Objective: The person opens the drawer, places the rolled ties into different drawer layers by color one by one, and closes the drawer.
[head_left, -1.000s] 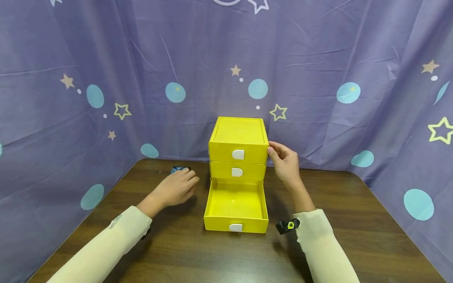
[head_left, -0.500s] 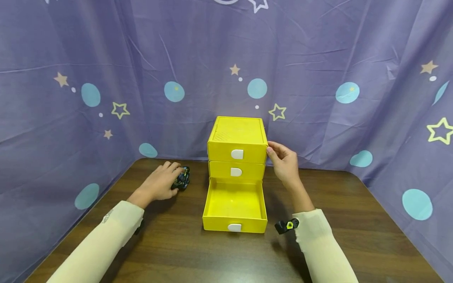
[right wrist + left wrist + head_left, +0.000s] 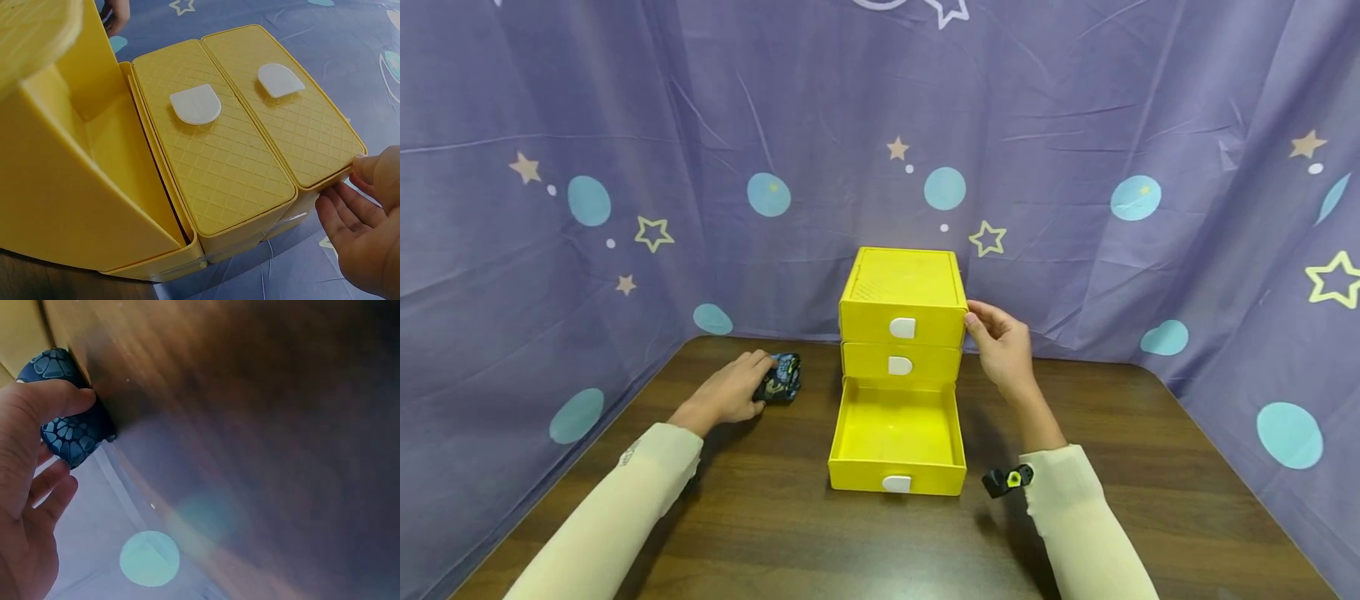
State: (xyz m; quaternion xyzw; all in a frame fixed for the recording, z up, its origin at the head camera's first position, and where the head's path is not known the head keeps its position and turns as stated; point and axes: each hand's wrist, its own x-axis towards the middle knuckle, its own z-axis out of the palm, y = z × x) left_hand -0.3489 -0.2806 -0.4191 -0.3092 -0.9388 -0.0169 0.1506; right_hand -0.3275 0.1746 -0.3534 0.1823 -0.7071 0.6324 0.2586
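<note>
My left hand (image 3: 727, 389) is at the back left of the table, gripping a small dark blue bundle with a light blue petal pattern (image 3: 782, 379). It looks like folded fabric. In the left wrist view the thumb lies across the bundle (image 3: 72, 440), with fingers behind it. A yellow three-drawer unit (image 3: 906, 279) stands in the middle. Its bottom drawer (image 3: 898, 477) is pulled out and bare inside; the upper two are closed, each with a white tab. My right hand (image 3: 1006, 350) holds the unit's upper right front corner, thumb at the front edge and fingers along the side (image 3: 362, 219).
The brown wooden table (image 3: 760, 533) carries the unit near its back edge. A purple curtain (image 3: 1037, 108) with stars and dots hangs close behind and at both sides. The open drawer juts forward between my two forearms.
My left hand has moved left and come to grip the patterned bundle, which now shows more to the hand's right. The right hand and drawer unit have stayed in place.
</note>
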